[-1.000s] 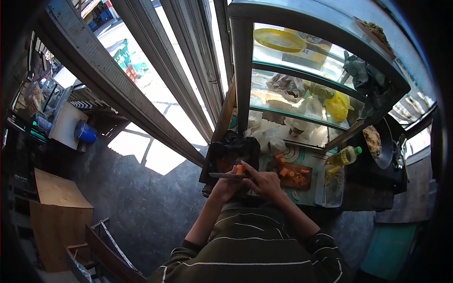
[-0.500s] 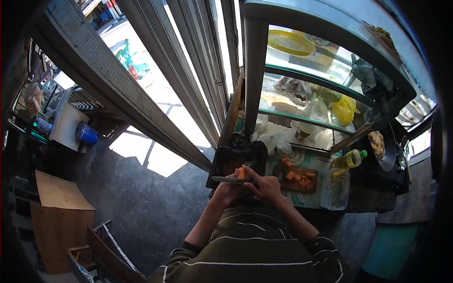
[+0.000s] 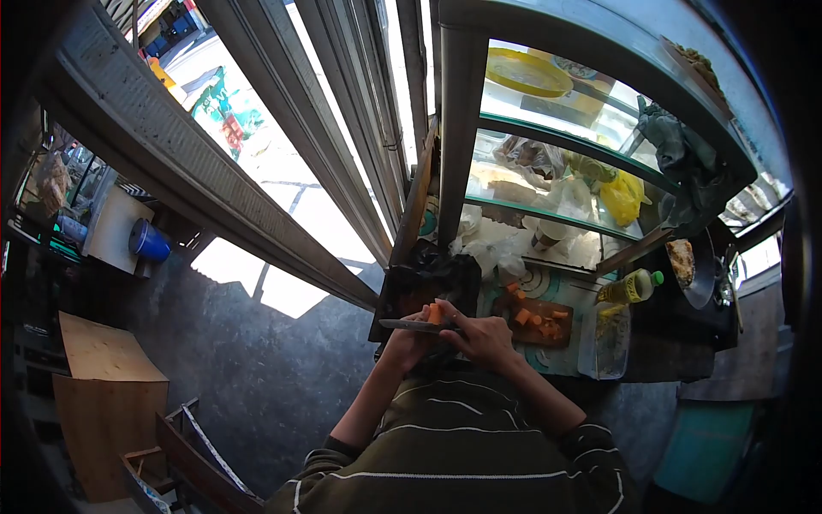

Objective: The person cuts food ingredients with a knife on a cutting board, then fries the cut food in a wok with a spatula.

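Close in front of my body, my left hand point(image 3: 409, 345) is closed around an orange carrot piece point(image 3: 436, 314) that stands up between both hands. My right hand point(image 3: 481, 337) grips a knife point(image 3: 407, 325); its handle is hidden by the fingers, and the blade points left across my left hand, just beneath the carrot. Right of the hands lies a brown cutting board point(image 3: 556, 332) with several cut carrot pieces point(image 3: 524, 317) on it. A black plastic bag point(image 3: 437, 276) sits just beyond my hands.
A glass display case point(image 3: 548, 218) with plastic bags inside rises beyond the board. To the right stand a clear plastic container point(image 3: 604, 355), a bottle with a green cap point(image 3: 634, 287) and a dark pan point(image 3: 702, 274). A blue bucket point(image 3: 150, 240) is far left.
The view has shifted slightly, so the surroundings sit a little further left. Both hands keep their hold on carrot and knife, with barely any visible movement.
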A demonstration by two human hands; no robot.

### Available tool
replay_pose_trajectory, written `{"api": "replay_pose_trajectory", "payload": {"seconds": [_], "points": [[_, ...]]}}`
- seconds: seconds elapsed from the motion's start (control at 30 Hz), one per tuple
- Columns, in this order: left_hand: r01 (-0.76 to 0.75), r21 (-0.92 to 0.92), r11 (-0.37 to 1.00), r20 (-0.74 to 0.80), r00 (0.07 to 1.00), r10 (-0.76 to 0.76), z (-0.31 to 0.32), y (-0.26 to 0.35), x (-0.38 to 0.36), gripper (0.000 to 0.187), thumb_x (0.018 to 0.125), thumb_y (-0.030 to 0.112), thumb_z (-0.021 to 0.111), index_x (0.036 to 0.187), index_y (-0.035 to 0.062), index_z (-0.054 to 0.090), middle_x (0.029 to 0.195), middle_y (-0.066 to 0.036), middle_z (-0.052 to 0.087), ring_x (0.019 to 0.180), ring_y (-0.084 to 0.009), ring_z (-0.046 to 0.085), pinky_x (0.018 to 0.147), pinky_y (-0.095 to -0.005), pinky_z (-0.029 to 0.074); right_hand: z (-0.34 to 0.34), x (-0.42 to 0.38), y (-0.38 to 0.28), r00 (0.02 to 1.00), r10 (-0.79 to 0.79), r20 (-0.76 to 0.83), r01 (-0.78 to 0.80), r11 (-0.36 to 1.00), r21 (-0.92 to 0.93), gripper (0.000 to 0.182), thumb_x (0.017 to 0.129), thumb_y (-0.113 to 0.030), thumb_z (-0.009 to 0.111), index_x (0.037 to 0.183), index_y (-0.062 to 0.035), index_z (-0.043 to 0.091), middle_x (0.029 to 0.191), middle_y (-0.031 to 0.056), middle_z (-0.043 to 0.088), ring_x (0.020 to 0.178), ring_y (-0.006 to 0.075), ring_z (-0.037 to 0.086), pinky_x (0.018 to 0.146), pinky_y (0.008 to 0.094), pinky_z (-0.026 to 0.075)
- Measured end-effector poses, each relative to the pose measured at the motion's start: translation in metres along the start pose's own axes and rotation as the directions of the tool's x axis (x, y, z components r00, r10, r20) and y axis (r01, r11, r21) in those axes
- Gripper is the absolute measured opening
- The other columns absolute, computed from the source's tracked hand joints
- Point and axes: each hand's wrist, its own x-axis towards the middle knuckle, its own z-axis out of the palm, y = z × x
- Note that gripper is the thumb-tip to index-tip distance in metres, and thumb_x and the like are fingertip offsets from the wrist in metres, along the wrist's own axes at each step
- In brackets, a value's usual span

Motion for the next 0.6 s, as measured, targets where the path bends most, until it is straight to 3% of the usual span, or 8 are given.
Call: {"api": "replay_pose_trajectory", "payload": {"seconds": [0.13, 0.33, 0.53, 0.6], "points": [[-0.034, 0.077, 0.996, -0.045, 0.998, 0.038, -0.0018, 0.0011, 0.0011, 0.032, 0.086, 0.03, 0.046, 0.095, 0.0005, 0.053, 0.081, -0.004, 0.056, 0.074, -0.0115, 0.056, 0.067, -0.025, 0.047, 0.0055, 0.0018, 0.001, 1.0, 0.021, -0.02, -0.021, 0.999, 0.03, 0.051, 0.082, -0.045, 0.042, 0.128, -0.0273, 0.03, 0.055, 0.0097, 0.055, 0.049, 0.0262, 0.056, 0.043, 0.0357, 0.042], [-0.002, -0.021, 1.0, -0.053, 0.999, 0.001, -0.0017, 0.0009, 0.0005, 0.028, 0.086, 0.026, 0.048, 0.095, -0.0002, 0.052, 0.081, -0.004, 0.056, 0.074, -0.0108, 0.056, 0.068, -0.0228, 0.048, 0.0005, 0.0013, 0.002, 1.0, 0.003, -0.03, -0.001, 0.999, 0.036, 0.049, 0.082, -0.043, 0.043, 0.128, -0.0282, 0.031, 0.061, 0.0088, 0.058, 0.051, 0.0263, 0.057, 0.043, 0.0359, 0.042], [-0.108, 0.088, 0.99, -0.054, 0.992, 0.113, -0.0025, -0.0003, 0.0007, 0.023, 0.086, 0.02, 0.047, 0.092, -0.0004, 0.054, 0.086, -0.005, 0.056, 0.077, -0.0144, 0.058, 0.072, -0.0289, 0.049, -0.0004, 0.0043, -0.0012, 0.993, 0.02, -0.112, -0.01, 0.996, 0.088, 0.043, 0.083, -0.038, 0.043, 0.125, -0.0292, 0.035, 0.064, 0.0069, 0.058, 0.052, 0.0249, 0.057, 0.044, 0.035, 0.043], [-0.07, 0.011, 0.998, 0.025, 0.997, 0.069, 0.0004, 0.0016, -0.0017, 0.021, 0.086, 0.02, 0.048, 0.094, 0.0013, 0.054, 0.092, -0.006, 0.056, 0.084, -0.0158, 0.057, 0.075, -0.0292, 0.048, 0.0, 0.0032, 0.0012, 0.992, -0.003, -0.127, 0.013, 0.997, 0.079, 0.042, 0.083, -0.036, 0.044, 0.124, -0.0288, 0.037, 0.064, 0.0055, 0.058, 0.052, 0.0239, 0.057, 0.044, 0.0341, 0.043]]}}
